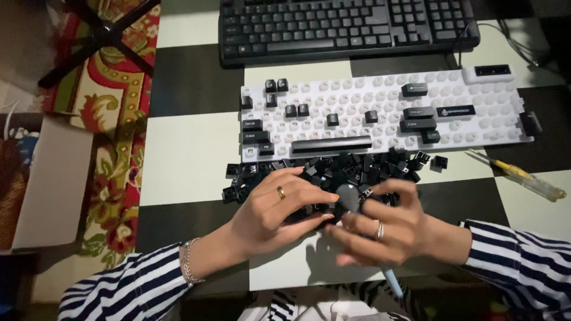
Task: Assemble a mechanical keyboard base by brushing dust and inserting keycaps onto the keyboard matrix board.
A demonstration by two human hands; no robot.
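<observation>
**A:** What surrounds the hands?

**B:** A checkered black-and-white table (pixel 196 154). Two keyboards lie on it: a black keyboard (pixel 348 27) at the far edge and, nearer, a white keyboard frame (pixel 380 113) with most caps stripped off. A pile of black keycaps (pixel 333 172) lies just in front of the frame. A yellow-handled screwdriver (pixel 523 176) rests at the right. A cardboard box (pixel 50 184) sits on the floor, left.

**B:** And the hands?

**A:** The left hand (pixel 276 211), one ring on it, lies curled over the pile, fingers touching keycaps; whether it grips one I cannot tell. The right hand (pixel 386 229), also ringed, is closed around a brush (pixel 350 197), whose dark head rests among the keycaps between both hands. The hands hide the pile's near edge.
</observation>
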